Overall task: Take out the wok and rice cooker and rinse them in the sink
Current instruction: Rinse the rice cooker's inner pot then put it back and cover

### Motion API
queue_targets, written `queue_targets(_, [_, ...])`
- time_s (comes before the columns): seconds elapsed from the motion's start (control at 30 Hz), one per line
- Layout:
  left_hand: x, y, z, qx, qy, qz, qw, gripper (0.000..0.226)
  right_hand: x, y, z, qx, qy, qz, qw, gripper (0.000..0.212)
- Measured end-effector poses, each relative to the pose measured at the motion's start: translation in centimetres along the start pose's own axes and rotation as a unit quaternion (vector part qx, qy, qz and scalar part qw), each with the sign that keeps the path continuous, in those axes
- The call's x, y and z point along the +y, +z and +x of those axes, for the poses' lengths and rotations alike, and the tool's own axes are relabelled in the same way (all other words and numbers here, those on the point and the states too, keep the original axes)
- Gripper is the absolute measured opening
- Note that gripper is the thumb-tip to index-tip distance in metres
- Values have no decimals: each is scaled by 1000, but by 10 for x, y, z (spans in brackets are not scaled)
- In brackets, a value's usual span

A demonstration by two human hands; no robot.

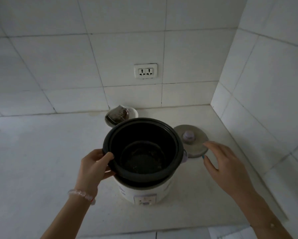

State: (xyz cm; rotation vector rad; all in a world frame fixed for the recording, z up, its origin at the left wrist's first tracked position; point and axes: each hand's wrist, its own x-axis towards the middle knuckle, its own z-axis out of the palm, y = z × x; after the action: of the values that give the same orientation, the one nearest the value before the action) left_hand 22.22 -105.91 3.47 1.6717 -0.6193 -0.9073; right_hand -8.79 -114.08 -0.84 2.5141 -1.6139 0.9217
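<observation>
**Inner pot lifted partway out of the rice cooker**

The left hand, at centre-left of the frame, grasps the dark inner pot by its rim, thumb hooked over the edge and fingers under it. The pot sits tilted and raised above the white rice cooker at lower centre; it looks empty apart from faint marks on its bottom. The right hand, at centre-right, is spread and released, holding nothing, its fingertips just beside the grey lid that lies flat on the counter. Behind the pot, against the tiled wall, a small white bowl holds something dark that is hard to identify. A bead bracelet circles the left wrist.
</observation>
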Motion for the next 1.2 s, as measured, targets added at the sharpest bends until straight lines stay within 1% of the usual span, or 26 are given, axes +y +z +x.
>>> queue_targets(0.13, [-5,9,-5,52,68,82,993,14,5,6,3,22,-25,15,999,40])
queue_targets(0.23, [-9,8,-2,60,76,112,989,19,9,9,4,30,-35,14,999,38])
queue_targets(0.3, [-11,7,1,67,77,136,985,27,11,13,6,25,-44,12,999,42])
queue_targets(0.4, [-15,6,7,91,111,235,961,37,15,21,13,23,-55,-6,998,43])
queue_targets(0.47, [-18,4,10,82,124,295,944,39,18,28,20,13,-51,-17,998,47])
queue_targets(0.57, [-25,-3,17,61,135,350,925,41,24,39,32,-9,-39,-30,999,54])
queue_targets(0.73, [-28,-10,24,34,156,370,915,39,35,64,57,-41,-22,-55,997,52])
queue_targets(0.93, [-20,-11,33,47,236,436,867,41,49,96,91,-109,-3,-51,993,46])
queue_targets(1.13, [-17,-23,46,40,329,489,807,29,71,128,124,-226,34,-71,971,51])
queue_targets(1.2, [-16,-28,47,35,344,503,792,37,77,138,131,-268,52,-76,959,51])
